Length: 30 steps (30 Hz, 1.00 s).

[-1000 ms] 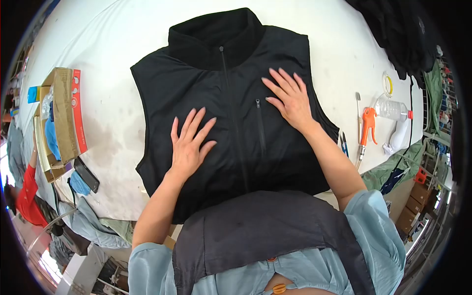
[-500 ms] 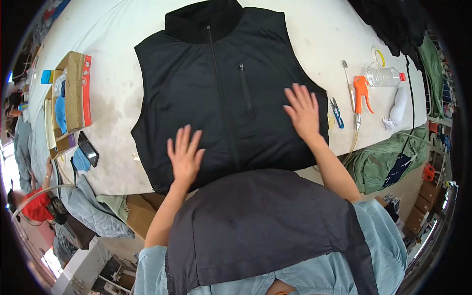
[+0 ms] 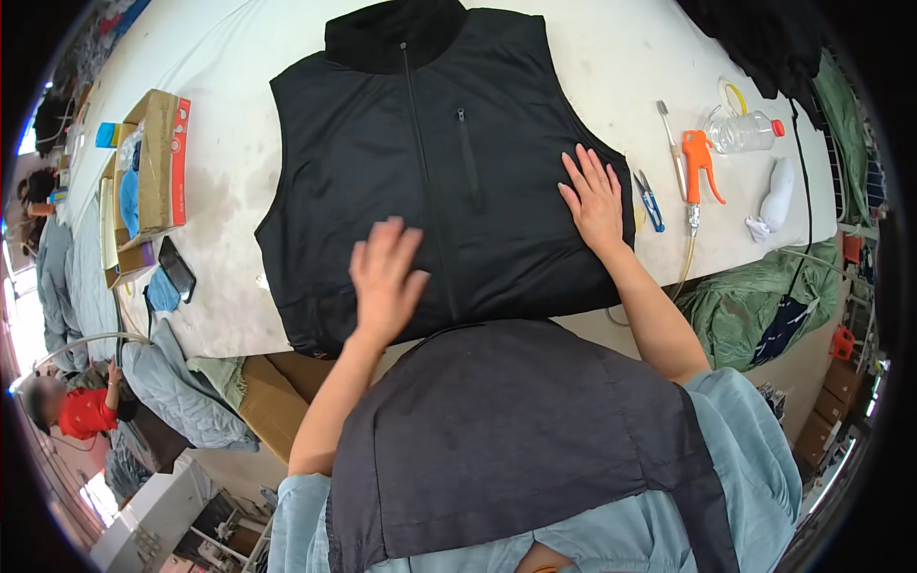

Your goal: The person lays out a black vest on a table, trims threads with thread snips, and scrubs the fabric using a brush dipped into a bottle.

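A black zip-up vest (image 3: pixel 363 162) lies front up across the white table, its collar at the far side and its front zipper closed. A short zipped pocket runs down its chest, right of the main zipper. My left hand (image 3: pixel 384 282) is over the lower front, left of the zipper, fingers spread and a little blurred; whether it touches the cloth I cannot tell. Near the vest's right side edge, my right hand (image 3: pixel 598 205) lies flat on the fabric with fingers extended. Neither hand grips anything.
On the right of the table are blue thread snips (image 3: pixel 650 202), a brush (image 3: pixel 671 143), an orange air blow gun (image 3: pixel 698 162), a plastic bottle (image 3: pixel 745 132) and a white bundle (image 3: pixel 772 201). A cardboard box (image 3: pixel 153 172) and a phone (image 3: pixel 177 270) are left. A person in red (image 3: pixel 88 411) is lower left.
My left hand has moved right and slightly up over the vest, toward the zipper. The right hand has stayed near the same edge and now lies flatter.
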Available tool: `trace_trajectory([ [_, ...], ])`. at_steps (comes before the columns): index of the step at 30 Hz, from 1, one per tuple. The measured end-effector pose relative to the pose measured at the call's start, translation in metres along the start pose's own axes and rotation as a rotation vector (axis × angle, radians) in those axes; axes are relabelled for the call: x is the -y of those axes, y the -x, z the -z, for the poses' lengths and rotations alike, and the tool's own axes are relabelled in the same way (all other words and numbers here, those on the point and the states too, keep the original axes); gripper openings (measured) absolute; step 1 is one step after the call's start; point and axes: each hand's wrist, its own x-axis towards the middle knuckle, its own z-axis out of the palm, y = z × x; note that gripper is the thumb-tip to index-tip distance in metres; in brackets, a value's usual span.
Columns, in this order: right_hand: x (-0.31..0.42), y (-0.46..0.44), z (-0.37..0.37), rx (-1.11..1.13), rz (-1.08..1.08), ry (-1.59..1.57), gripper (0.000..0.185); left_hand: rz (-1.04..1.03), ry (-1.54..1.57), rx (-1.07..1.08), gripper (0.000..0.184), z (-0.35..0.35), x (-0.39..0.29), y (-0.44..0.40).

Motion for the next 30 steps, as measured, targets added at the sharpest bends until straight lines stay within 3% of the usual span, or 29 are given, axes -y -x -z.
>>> trace_trajectory([
  [3, 0.005, -0.002, 0.002, -0.043, -0.022, -0.002, 0.043, -0.19, 0.015, 0.158, 0.062, -0.03, -0.024, 0.0],
  [8, 0.019, -0.067, 0.013, -0.022, -0.139, -0.177, 0.012, -0.074, 0.251, -0.034, 0.006, -0.017, -0.016, -0.057],
  [10, 0.022, -0.111, -0.011, -0.019, 0.035, -0.409, 0.019, -0.059, 0.317, -0.102, 0.01, -0.019, -0.014, -0.102],
  [11, 0.031, -0.13, -0.023, -0.06, 0.125, -0.339, 0.023, -0.097, 0.359, -0.163, 0.013, -0.022, -0.012, -0.125],
  [12, 0.037, -0.148, -0.029, 0.04, 0.17, -0.349, 0.031, -0.047, 0.416, -0.153, 0.019, -0.024, -0.013, -0.147],
  [16, 0.043, -0.175, -0.069, -0.007, 0.21, -0.098, 0.041, -0.025, 0.348, -0.235, 0.03, -0.041, 0.002, -0.206],
  [19, 0.044, -0.179, -0.072, -0.015, 0.205, -0.057, 0.038, 0.011, 0.382, -0.104, 0.022, -0.042, 0.014, -0.229],
  [22, 0.044, -0.184, -0.071, -0.013, 0.184, -0.078, 0.038, -0.042, 0.351, -0.049, 0.019, -0.041, 0.018, -0.237],
  [26, 0.045, -0.184, -0.071, -0.007, 0.176, -0.076, 0.038, -0.309, 0.321, -0.146, 0.012, -0.039, 0.012, -0.221],
  [30, 0.044, -0.184, -0.071, -0.006, 0.181, -0.077, 0.038, -0.485, 0.355, 0.089, 0.01, -0.039, -0.002, -0.149],
])
